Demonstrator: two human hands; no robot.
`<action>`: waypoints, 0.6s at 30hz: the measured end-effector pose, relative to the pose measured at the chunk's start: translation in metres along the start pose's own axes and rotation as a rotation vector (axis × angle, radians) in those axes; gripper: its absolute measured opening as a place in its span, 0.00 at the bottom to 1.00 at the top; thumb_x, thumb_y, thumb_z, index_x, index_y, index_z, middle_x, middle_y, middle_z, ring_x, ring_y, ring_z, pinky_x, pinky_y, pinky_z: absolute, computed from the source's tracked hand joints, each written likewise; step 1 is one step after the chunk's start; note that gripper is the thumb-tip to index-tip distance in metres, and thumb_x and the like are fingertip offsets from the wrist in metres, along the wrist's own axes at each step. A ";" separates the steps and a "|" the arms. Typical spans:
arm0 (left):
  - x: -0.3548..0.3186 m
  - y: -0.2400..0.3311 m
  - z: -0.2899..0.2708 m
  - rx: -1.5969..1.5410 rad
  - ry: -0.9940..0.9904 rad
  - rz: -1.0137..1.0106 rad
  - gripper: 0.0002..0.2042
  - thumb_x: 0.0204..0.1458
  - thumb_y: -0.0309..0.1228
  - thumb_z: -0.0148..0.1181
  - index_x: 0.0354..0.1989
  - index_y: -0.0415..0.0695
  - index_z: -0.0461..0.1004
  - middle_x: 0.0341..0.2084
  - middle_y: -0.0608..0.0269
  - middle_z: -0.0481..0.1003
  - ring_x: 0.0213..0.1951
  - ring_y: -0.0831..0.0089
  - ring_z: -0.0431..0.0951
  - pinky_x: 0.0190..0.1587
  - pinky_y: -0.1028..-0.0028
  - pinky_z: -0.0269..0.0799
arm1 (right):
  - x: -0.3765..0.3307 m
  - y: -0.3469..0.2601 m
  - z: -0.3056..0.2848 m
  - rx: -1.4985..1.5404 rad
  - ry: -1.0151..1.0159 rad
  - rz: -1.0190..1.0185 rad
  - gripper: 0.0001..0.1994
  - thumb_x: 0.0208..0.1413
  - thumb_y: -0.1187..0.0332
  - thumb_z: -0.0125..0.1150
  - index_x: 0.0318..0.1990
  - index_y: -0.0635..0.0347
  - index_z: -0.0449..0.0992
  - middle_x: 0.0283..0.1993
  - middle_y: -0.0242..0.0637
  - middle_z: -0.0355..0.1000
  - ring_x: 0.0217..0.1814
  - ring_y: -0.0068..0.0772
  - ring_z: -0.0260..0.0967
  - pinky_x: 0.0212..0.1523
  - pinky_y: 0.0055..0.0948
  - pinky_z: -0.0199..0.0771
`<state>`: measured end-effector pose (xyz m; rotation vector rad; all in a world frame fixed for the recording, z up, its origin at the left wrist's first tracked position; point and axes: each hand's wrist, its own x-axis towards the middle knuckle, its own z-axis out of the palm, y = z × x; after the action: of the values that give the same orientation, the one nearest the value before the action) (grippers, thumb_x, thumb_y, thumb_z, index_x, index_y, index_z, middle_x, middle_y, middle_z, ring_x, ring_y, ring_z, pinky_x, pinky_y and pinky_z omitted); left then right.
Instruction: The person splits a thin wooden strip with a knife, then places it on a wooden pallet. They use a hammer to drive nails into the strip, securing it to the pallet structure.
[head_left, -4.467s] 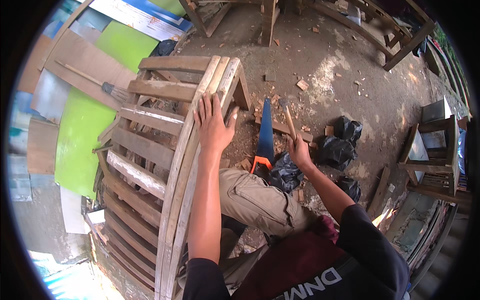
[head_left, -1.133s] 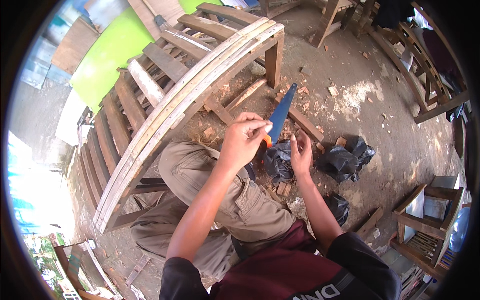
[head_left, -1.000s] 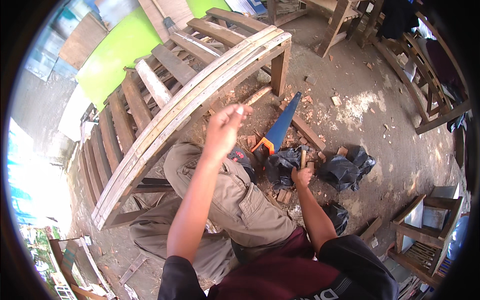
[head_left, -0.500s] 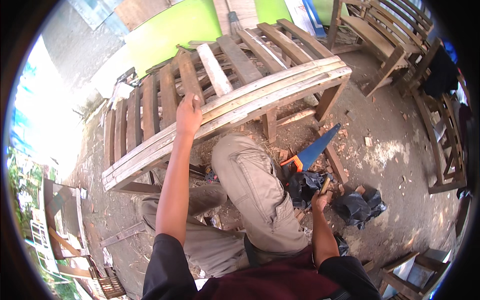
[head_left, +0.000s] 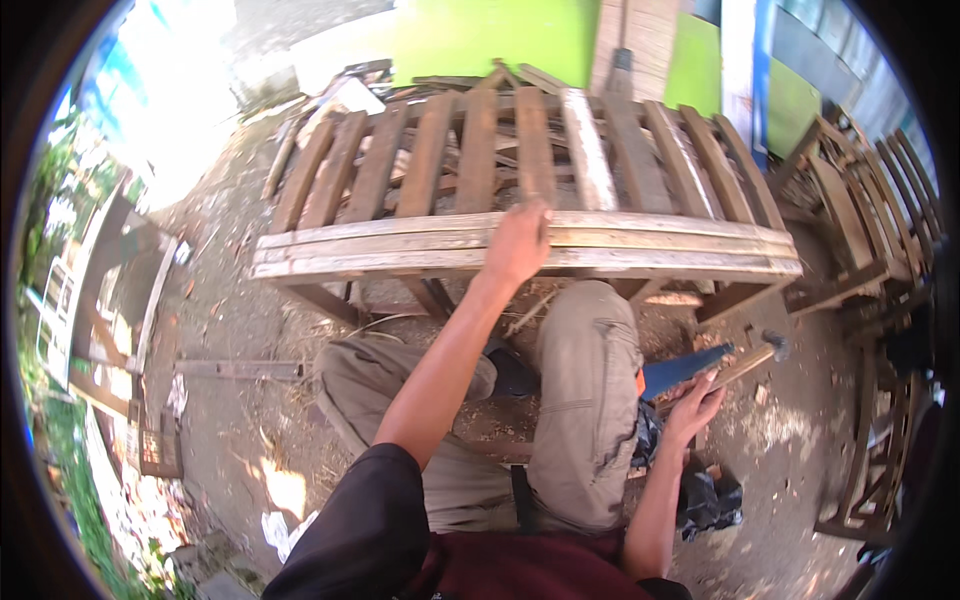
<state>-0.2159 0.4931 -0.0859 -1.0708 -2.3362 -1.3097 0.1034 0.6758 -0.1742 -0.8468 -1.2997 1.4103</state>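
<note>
A long slatted wooden bench frame (head_left: 640, 245) stands in front of my knees. My left hand (head_left: 518, 243) rests on its front rail near the middle, fingers over the top edge. My right hand (head_left: 695, 405) is low on the right beside my right knee, closed around the wooden handle of a hammer (head_left: 760, 352) whose head points right over the dirt. A hand saw (head_left: 680, 366) with a blue blade and an orange grip lies on the ground just left of that hand.
Black plastic bags (head_left: 712, 500) lie by my right elbow. Stacked wooden chair frames (head_left: 870, 210) crowd the right side. A green wall (head_left: 470, 35) stands behind the bench. A loose plank (head_left: 240, 369) and another wooden frame (head_left: 110, 330) are on the left.
My left hand left the saw area and went up to the bench's front rail. My right hand, which was among the bags, now grips the hammer handle. The view has swung round.
</note>
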 end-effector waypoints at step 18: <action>-0.091 -0.231 -0.366 0.395 0.714 -0.501 0.14 0.68 0.34 0.45 0.41 0.38 0.75 0.37 0.37 0.79 0.43 0.40 0.80 0.45 0.50 0.71 | -0.126 -0.100 0.412 -0.379 -1.410 -0.458 0.17 0.68 0.62 0.58 0.53 0.68 0.70 0.39 0.51 0.77 0.42 0.45 0.77 0.48 0.40 0.75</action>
<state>-0.3618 0.0760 -0.0742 0.1187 -2.1829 -1.0465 -0.2327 0.4337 -0.0195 0.4353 -2.6313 1.3418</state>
